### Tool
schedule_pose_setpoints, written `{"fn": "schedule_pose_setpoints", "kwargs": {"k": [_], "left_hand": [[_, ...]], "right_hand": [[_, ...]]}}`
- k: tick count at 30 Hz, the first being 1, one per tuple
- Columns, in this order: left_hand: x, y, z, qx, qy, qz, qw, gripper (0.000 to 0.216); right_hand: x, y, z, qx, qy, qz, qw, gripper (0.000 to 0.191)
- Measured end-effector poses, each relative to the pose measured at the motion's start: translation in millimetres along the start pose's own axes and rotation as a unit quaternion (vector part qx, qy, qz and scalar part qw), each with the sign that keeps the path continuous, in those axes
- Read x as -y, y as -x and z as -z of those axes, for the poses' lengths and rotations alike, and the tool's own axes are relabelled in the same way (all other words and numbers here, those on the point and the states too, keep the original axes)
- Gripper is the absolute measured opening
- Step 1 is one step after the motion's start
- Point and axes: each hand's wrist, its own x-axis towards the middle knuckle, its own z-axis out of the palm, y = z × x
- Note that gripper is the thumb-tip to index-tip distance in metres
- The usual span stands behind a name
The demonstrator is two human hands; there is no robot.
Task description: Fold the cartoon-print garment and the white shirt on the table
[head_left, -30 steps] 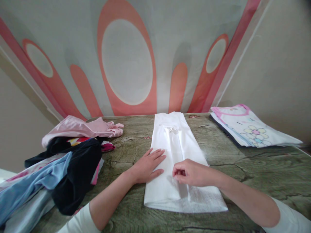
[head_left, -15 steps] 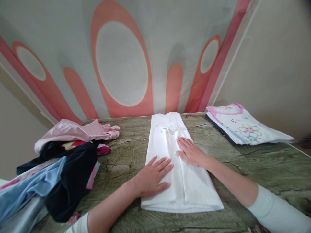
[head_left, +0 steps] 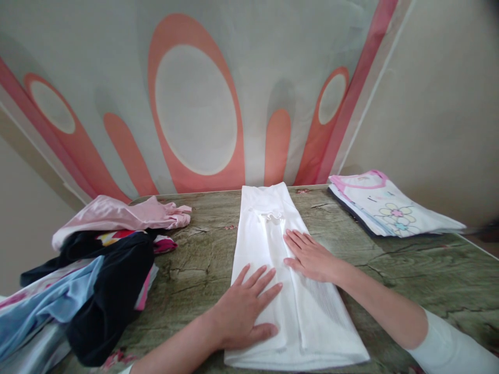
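Note:
A white garment (head_left: 259,234) lies lengthwise on the table, its two sides folded inward so that they nearly meet along the middle. Its ruffled edge shows near the far end. My left hand (head_left: 247,309) rests flat on the near left part of the cloth, fingers spread. On the right fold, a little farther away, my right hand (head_left: 310,254) lies flat with its fingers stretched out side by side. Neither hand grasps anything.
A loose heap of clothes, with a pink piece (head_left: 120,215), a black piece (head_left: 113,296) and a light blue piece (head_left: 58,296), lies at left. A stack of folded shirts (head_left: 390,202) sits far right. Behind the wood-patterned table (head_left: 191,280) stands a patterned wall (head_left: 257,62).
My left hand has shifted slightly nearer to me, its fingers a little more spread. My right hand stays on the right fold. The whole view has tilted slightly upward.

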Motion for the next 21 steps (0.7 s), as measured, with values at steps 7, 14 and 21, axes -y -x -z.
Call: {"fn": "schedule_pose_setpoints", "kwargs": {"k": [7, 14, 21], "left_hand": [[-19, 15, 13, 0.04, 0.054, -0.011, 0.998, 0.064], [2, -19, 49, 0.014, 0.071, 0.035, 0.997, 0.041], [72, -120, 28, -0.108, -0.061, 0.041, 0.991, 0.046]], "right_hand": [[11, 25, 6, 0.037, 0.003, 0.033, 0.999, 0.069], [14, 27, 39, 0.07, -0.07, 0.055, 0.994, 0.053], [-37, -51, 30, -0.049, -0.069, -0.001, 0.996, 0.042]]}}
